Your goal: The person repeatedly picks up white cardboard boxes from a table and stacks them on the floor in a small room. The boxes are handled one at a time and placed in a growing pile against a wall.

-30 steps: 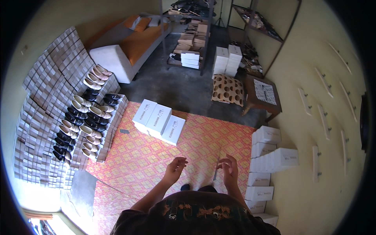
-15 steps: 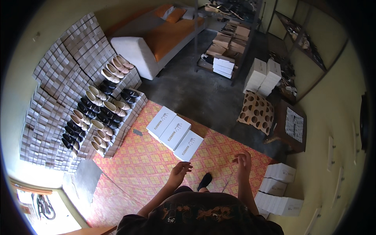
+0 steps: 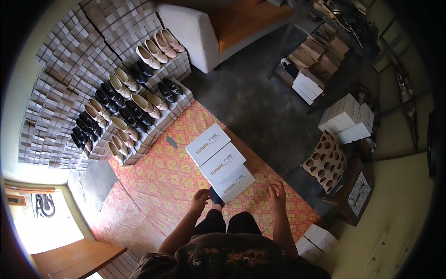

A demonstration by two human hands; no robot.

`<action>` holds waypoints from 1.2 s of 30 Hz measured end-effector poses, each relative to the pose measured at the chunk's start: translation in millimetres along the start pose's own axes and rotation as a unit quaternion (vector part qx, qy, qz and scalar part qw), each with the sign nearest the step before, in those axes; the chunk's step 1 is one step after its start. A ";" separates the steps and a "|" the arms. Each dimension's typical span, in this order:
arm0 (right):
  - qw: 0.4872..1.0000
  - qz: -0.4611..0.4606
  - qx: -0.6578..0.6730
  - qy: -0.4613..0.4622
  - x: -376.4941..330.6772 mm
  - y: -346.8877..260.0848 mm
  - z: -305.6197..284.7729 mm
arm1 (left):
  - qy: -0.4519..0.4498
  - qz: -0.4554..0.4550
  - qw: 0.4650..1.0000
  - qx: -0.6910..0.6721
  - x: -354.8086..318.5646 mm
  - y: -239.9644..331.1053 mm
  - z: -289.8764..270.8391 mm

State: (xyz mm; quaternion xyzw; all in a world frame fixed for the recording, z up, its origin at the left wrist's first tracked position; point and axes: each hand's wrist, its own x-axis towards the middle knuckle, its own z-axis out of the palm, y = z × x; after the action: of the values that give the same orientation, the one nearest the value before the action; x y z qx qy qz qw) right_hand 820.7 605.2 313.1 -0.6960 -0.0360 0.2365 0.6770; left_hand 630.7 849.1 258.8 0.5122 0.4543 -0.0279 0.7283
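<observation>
Three white lidded shoe boxes (image 3: pixel 224 168) sit in a slanting row on the patterned floor mat ahead of me, the nearest one (image 3: pixel 233 186) a little out of line with the others. Just left of that nearest box is my left hand (image 3: pixel 200 199), empty, its fingers loosely bent and apart. My right hand (image 3: pixel 277 190) hovers to the right of the boxes, also empty, with fingers spread. Neither hand appears to touch a box. My dark-shod foot (image 3: pixel 216 196) stands close against the near box, partly hidden by it.
Rows of black and cream flat shoes (image 3: pixel 132 116) stand on stacked boxes along the left wall. A sofa (image 3: pixel 241 28) is at the back. To the right are white boxes (image 3: pixel 341 116), a dotted cushion (image 3: pixel 325 160), a brown stand (image 3: pixel 357 190) and more boxes (image 3: pixel 320 239).
My view has turned and come nearer the boxes, and a foot has stepped up beside the nearest one. Both hands are now closer to the box row, still empty.
</observation>
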 end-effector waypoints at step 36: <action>0.899 0.341 -0.185 -0.206 290.0 293.3 36.1 | 0.092 -0.205 0.971 -0.084 234.8 -92.5 -4.3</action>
State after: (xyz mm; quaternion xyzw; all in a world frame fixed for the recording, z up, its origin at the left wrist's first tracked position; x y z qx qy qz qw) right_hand 984.6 722.3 -48.6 -0.7142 0.0220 0.5797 0.3917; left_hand 718.7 908.3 29.8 0.3460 0.6153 -0.0909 0.7025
